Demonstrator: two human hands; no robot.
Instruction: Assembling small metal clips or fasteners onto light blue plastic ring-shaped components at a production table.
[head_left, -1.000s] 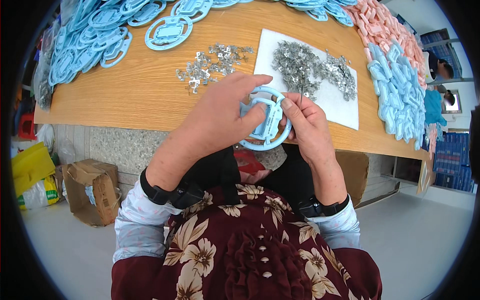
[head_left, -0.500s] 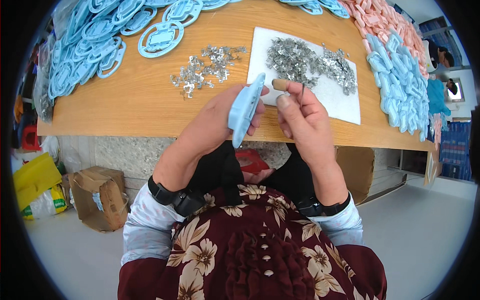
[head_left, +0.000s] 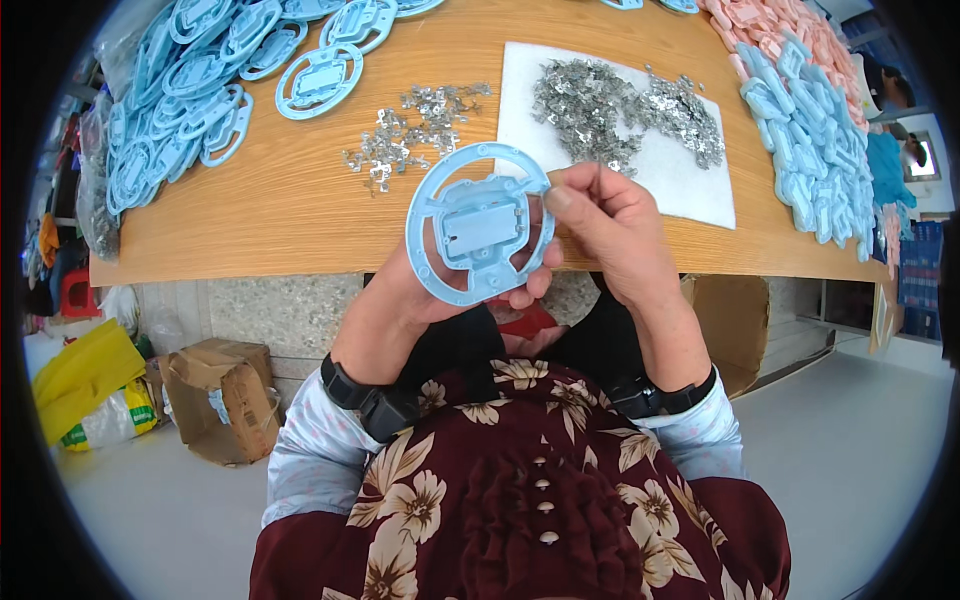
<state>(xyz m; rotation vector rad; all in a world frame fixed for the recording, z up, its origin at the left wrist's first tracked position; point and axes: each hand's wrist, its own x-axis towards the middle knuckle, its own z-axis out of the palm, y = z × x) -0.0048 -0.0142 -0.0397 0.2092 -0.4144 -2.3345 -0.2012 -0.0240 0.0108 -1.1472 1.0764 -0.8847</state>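
A round light-blue plastic ring part (head_left: 478, 222) with a squarish centre panel faces me, held up in front of the table edge. My left hand (head_left: 425, 290) supports it from behind and below, fingertips curling round its lower right rim. My right hand (head_left: 610, 225) pinches the ring's upper right rim between thumb and fingers, and a thin dark pin shows just above its fingertips. Behind them a white pad (head_left: 680, 180) carries a heap of small metal clips (head_left: 620, 105), and a looser scatter of clips (head_left: 405, 130) lies on the bare wood.
The wooden table (head_left: 280, 200) holds a pile of blue ring parts (head_left: 190, 80) at back left, blue pieces (head_left: 810, 130) and pink pieces (head_left: 770, 40) at right. Cardboard box (head_left: 220, 400) and yellow bag (head_left: 85, 375) sit on the floor at left. Another person (head_left: 890, 90) is at far right.
The ring part went from lying flat between both hands, to edge-on in the left hand, to flipped with its other face toward me. My right hand has closed back onto its rim.
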